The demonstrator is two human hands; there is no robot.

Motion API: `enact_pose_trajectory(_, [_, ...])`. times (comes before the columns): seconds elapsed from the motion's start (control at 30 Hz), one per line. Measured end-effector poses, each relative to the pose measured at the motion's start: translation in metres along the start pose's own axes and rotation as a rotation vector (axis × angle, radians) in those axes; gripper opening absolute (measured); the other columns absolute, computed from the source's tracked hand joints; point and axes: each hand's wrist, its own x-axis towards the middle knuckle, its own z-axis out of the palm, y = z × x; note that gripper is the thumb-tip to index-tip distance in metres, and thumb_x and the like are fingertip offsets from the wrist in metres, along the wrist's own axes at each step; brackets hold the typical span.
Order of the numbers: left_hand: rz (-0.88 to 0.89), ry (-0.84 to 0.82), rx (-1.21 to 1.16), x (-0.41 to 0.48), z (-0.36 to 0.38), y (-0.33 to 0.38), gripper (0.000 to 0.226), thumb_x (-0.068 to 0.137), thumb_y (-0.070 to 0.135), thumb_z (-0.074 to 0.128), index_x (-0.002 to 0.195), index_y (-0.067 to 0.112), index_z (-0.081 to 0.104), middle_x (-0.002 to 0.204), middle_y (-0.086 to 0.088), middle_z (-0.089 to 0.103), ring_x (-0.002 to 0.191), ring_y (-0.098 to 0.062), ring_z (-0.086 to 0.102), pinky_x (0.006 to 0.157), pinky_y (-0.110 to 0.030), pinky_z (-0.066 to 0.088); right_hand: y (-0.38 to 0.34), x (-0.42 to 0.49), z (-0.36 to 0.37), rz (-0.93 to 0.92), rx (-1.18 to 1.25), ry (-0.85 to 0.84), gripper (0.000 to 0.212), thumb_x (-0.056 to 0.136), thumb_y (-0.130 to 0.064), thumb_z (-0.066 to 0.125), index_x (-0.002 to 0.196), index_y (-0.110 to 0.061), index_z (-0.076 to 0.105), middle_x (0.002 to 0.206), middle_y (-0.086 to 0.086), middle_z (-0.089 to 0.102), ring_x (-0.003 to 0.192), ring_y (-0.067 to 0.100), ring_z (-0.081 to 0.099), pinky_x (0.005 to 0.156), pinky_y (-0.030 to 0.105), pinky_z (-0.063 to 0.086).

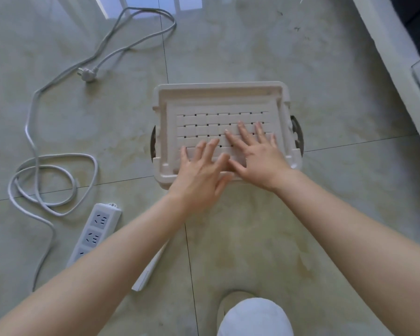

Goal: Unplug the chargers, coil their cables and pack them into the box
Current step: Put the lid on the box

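Head view: left grip [199, 173], right grip [260, 161] rest flat on lid [218, 98].

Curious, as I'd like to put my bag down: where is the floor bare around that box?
Bare floor lies beyond the box and right of it, up to the white furniture. Left is crowded: looped cable, plug, power strip.

Left hand [199, 172], right hand [258, 158]: flat, outstretched
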Motion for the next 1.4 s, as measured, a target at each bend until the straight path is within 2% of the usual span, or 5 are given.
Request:
enact_pose_trajectory(0.17, [-0.140,-0.176,0.100,0.007,0.003,-0.003,0.064,0.096,0.056,0.022,0.150,0.034,-0.006,0.159,0.000,-0.015,0.144,-0.034,-0.017,0.109,-0.067,-0.003,-0.006,0.011,0.007,-0.031,0.014,-0.010,0.071,0.092,-0.051,0.041,0.147,-0.039,-0.002,0.157,-0.005,-0.012,0.143,0.029,-0.014,0.115,0.053,-0.003])
enact_pose_trajectory(0.5, [-0.594,0.038,-0.049,0.031,-0.019,-0.026,0.061,0.098,0.038,0.039,0.150,0.022,0.012,0.158,-0.014,-0.007,0.144,-0.038,-0.010,0.106,-0.069,0.013,0.015,-0.023,0.025,0.243,0.273,0.237,0.072,0.094,-0.038,0.047,0.148,-0.011,0.009,0.157,0.007,0.002,0.144,0.022,0.004,0.115,0.034,0.008])
enact_pose_trajectory(0.9, [-0.797,0.491,-0.400,0.018,-0.029,-0.034,0.059,0.089,-0.011,0.035,0.146,0.002,0.025,0.143,-0.019,0.034,0.128,-0.034,0.035,0.102,-0.029,0.026,0.009,-0.009,0.014,0.538,0.551,0.565,0.056,0.090,-0.016,0.052,0.139,-0.005,0.028,0.134,0.007,0.048,0.129,0.030,0.030,0.107,0.039,0.026])
enact_pose_trajectory(1.1, [-0.891,0.501,-0.509,0.012,-0.045,-0.044,0.036,0.102,0.023,0.036,0.133,0.007,0.044,0.126,-0.016,0.058,0.115,-0.035,0.051,0.078,-0.031,0.032,0.012,-0.002,0.006,0.640,0.618,0.560,0.059,0.093,-0.016,0.051,0.141,0.001,0.022,0.144,0.019,0.032,0.135,0.031,0.029,0.111,0.037,0.025])
enact_pose_trajectory(1.4, [-0.842,0.663,-0.702,0.008,-0.047,-0.040,0.023,0.102,0.015,0.036,0.101,0.007,0.058,0.102,-0.016,0.059,0.106,-0.031,0.053,0.070,-0.026,0.027,0.017,-0.011,-0.003,0.675,0.442,0.656,0.049,0.098,-0.026,0.037,0.142,-0.006,0.027,0.140,0.016,0.038,0.127,0.033,0.036,0.100,0.043,0.029])
